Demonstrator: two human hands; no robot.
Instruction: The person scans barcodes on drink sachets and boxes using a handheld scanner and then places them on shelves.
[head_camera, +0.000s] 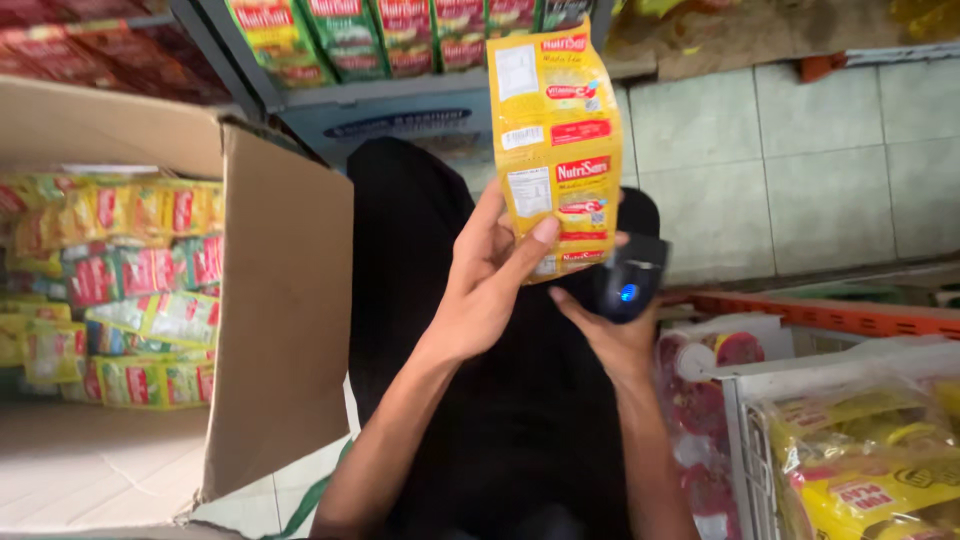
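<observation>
Two hands at work over a pale tiled floor in a shop aisle, head view looking straight down past black trousers. Shelf along the top edge, stocked with rows of red and green sachet packs. Left hand grasps a strip of yellow sachets by its lower end, thumb pressed on the front, strip held upright above the lap, in front of the shelf edge. Right hand clenched around a small black handheld scanner with a blue light, just beside and under the strip's bottom edge; touching or not, cannot tell. Open cardboard box on the left, flap standing up next to the left forearm, filled with yellow, green and red sachet strips. On the right, a white crate with yellow packets, and red packets just beside the right forearm. Orange crate rim behind those. Floor space tight, boxed in on both sides.
</observation>
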